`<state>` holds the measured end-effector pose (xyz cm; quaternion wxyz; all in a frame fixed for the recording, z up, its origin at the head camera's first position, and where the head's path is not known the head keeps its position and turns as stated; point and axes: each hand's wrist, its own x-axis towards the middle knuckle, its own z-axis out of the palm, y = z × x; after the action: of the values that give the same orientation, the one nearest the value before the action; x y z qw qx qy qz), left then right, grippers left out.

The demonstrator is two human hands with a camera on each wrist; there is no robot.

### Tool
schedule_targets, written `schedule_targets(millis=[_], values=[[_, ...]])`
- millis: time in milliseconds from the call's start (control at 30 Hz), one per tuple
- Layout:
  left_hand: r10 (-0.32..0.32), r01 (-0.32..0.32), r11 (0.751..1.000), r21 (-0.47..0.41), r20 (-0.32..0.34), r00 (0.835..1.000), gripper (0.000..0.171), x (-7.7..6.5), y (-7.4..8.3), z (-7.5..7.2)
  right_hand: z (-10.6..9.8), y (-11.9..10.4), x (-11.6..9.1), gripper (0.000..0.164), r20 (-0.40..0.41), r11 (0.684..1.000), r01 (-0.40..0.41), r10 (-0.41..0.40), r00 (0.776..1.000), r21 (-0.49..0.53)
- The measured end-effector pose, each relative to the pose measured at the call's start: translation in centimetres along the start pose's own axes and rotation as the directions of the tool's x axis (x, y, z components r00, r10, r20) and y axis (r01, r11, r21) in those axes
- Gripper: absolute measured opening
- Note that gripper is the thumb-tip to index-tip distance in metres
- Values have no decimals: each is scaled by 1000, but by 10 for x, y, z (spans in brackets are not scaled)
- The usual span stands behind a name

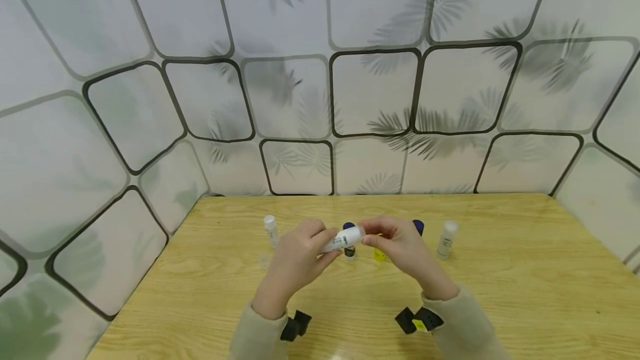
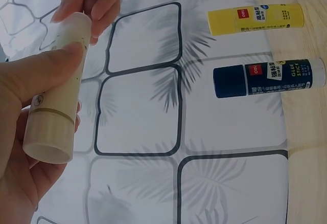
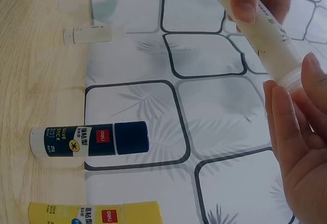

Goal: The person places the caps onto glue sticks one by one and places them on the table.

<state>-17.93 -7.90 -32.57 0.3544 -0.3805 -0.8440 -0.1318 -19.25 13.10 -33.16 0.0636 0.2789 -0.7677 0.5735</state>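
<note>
Above the table, my left hand (image 1: 302, 257) grips a white glue stick (image 1: 342, 239) around its barrel, thumb along the side. The stick lies tilted, one end toward my right hand (image 1: 400, 246). That hand pinches this end between thumb and fingers, as the right wrist view also shows at the stick's translucent end (image 3: 292, 78). Behind the hands stand a navy glue stick (image 2: 268, 78) and a yellow glue stick (image 2: 255, 19), both upright with caps on. My right hand partly hides the yellow one in the head view.
A white glue stick (image 1: 271, 230) stands at the left, another white glue stick (image 1: 446, 239) at the right. A second navy glue stick (image 1: 418, 227) is partly behind my right hand. A faint clear round piece (image 1: 264, 260) lies on the wooden table (image 1: 200, 293). Patterned cloth (image 1: 375, 93) walls the back.
</note>
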Motion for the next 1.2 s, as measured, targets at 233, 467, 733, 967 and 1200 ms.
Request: schedule_targets(millis=[233, 467, 733, 967, 1200], values=[[-7, 7, 1000, 1, -27, 1000, 30, 1, 3, 1, 1, 0, -1, 19, -28, 999, -11, 10, 1000, -41], [-82, 85, 988, -131, 28, 996, 33, 2, 8, 10, -3, -3, 0, 25, -52, 998, -33, 30, 998, -48], [-189, 263, 877, -403, 214, 958, 24, 3, 9, 15, -1, -7, -1, 27, -66, 998, -33, 30, 997, -55], [-236, 399, 761, -511, 355, 905, 18, 3, 10, 21, 2, -7, 0, 23, -79, 999, 1, -5, 997, -44], [-258, 426, 758, -494, 372, 892, 16, 3, 12, 25, 4, -7, -1, 22, -65, 999, -8, 6, 998, -34]])
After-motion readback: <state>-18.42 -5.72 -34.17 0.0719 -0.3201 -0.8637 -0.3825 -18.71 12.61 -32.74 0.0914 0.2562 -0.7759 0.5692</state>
